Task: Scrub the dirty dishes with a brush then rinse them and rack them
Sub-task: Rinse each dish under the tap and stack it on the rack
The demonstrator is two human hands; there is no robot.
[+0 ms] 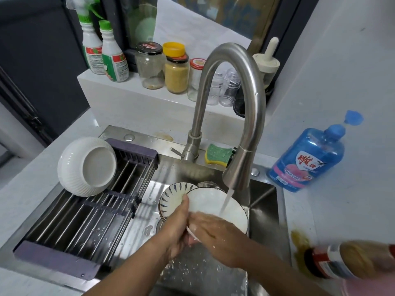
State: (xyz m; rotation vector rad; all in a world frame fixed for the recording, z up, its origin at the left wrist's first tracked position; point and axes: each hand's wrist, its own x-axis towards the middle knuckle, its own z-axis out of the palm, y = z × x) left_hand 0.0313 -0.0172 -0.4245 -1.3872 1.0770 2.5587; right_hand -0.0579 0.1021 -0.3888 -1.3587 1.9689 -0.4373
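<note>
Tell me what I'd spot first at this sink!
The big curved tap in the middle pours water onto a white plate; the left hand grips it and the right hand rests on it. A white bowl leans bottom-up on the rack at left, and a blue bottle stands at right.

I stand in a home kitchen: a steel sink point(265, 201) under a curved tap point(230, 60), a drying rack point(85, 221) across the basin, a sponge point(218, 154), blue dish soap point(307, 163), and food jars point(176, 75) on the ledge point(119, 97) behind.
</note>
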